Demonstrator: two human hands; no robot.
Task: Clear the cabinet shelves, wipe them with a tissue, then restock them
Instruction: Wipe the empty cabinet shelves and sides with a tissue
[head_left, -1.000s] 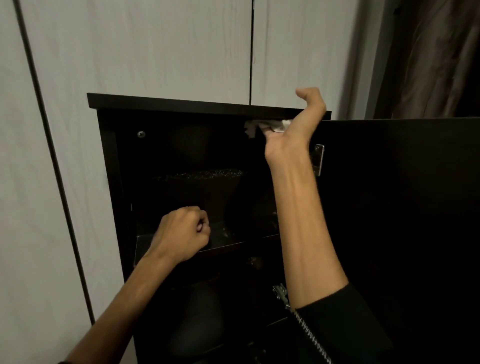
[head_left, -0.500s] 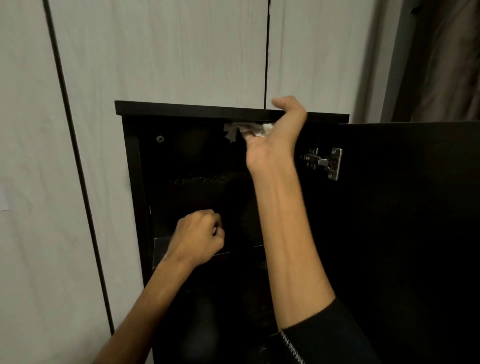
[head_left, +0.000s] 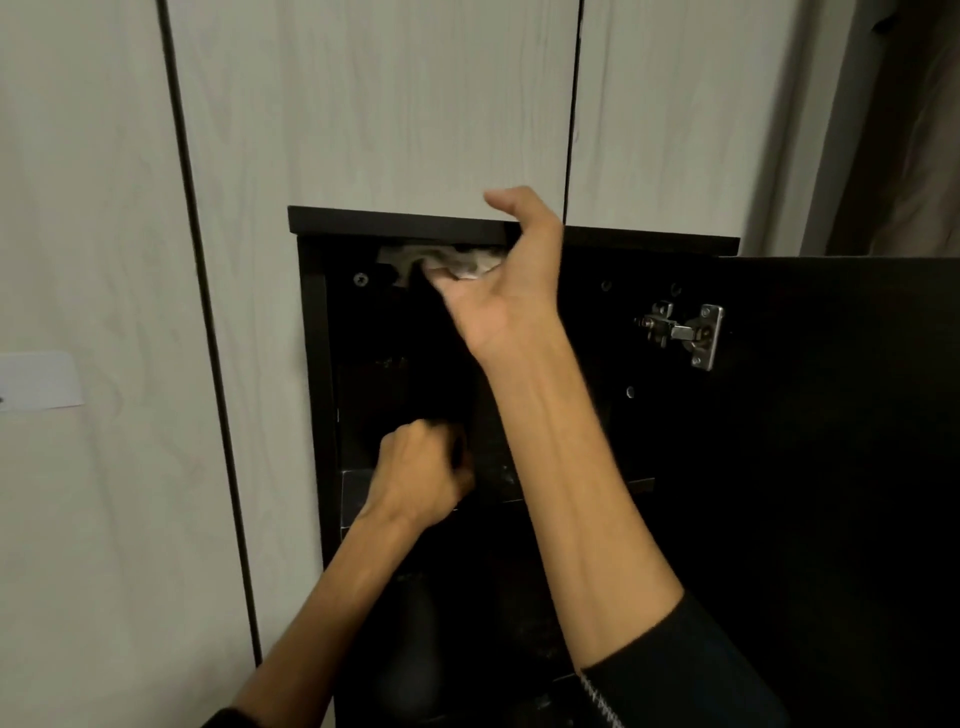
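Note:
A dark cabinet (head_left: 311, 364) stands open against a pale wood-grain wall. My right hand (head_left: 506, 280) reaches up under the cabinet's top panel (head_left: 395, 224) and presses a crumpled white tissue (head_left: 415, 260) against its underside, thumb raised over the panel's front edge. My left hand (head_left: 421, 467) is curled into a fist in front of the dark shelf (head_left: 356, 486); I see nothing in it. The cabinet's inside is very dark and its contents are hard to make out.
The open cabinet door (head_left: 831, 467) fills the right side, with a metal hinge (head_left: 685, 332) on its inner face. Pale wall panels (head_left: 363, 104) rise behind the cabinet. A white label (head_left: 39, 382) is stuck on the wall at left. A curtain (head_left: 919, 130) hangs at top right.
My right hand has slid the tissue leftward along the underside of the top panel. The view has shifted, so the cabinet sits further right. My left hand stays fisted by the shelf.

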